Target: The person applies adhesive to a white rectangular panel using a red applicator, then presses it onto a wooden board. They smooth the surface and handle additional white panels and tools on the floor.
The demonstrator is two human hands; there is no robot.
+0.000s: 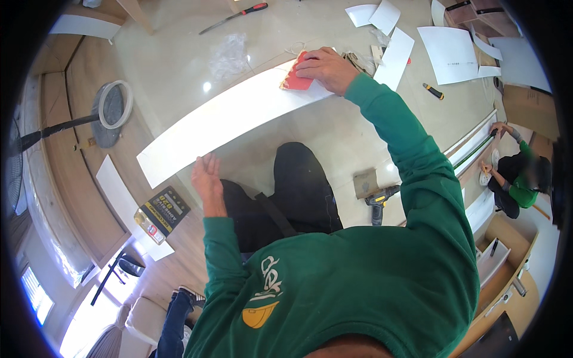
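Note:
A long white panel (pixel 227 123) lies slantwise in front of my knees. My right hand (pixel 327 70) is closed on a red flat scraper (pixel 296 77) with a pale yellowish, uneven edge. It rests on the panel's right part. At the panel's near edge, toward its left end, is my left hand (pixel 208 179), fingers stretched out and touching or just beside the edge. Nothing shows in that hand.
A cordless drill (pixel 377 203) lies right of my knees, a yellow-black utility knife (pixel 434 91) farther right. White offcuts (pixel 446 53) and a red-handled file (pixel 236 17) lie beyond. A black tin (pixel 167 209) stands left. At right, another person (pixel 518 179) crouches over a long strip.

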